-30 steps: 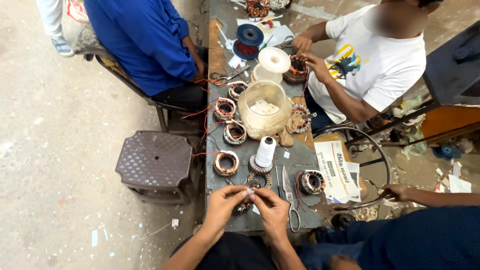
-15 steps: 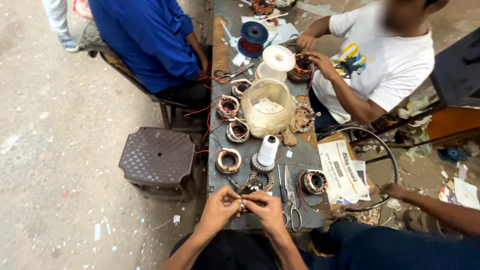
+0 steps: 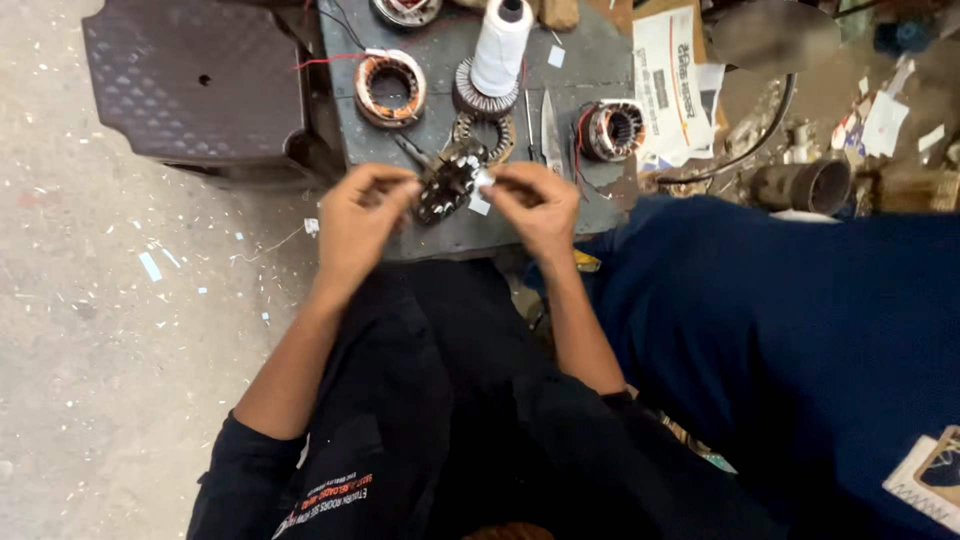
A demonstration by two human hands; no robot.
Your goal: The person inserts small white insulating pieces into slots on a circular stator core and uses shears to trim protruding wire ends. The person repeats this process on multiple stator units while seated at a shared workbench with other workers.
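Hands now closer on stator core

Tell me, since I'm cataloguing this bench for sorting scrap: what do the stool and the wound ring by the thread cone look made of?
The stool looks like moulded plastic, dull dark brown, with a pressed diamond pattern on its seat. The wound ring seems a metal core wrapped in copper wire, going by its shiny orange-brown coils. The thread cone is matte white yarn.

The view has dropped closer. Both hands have pulled the dark stator core up off the tabletop, left hand and right hand now pinching it from either side.
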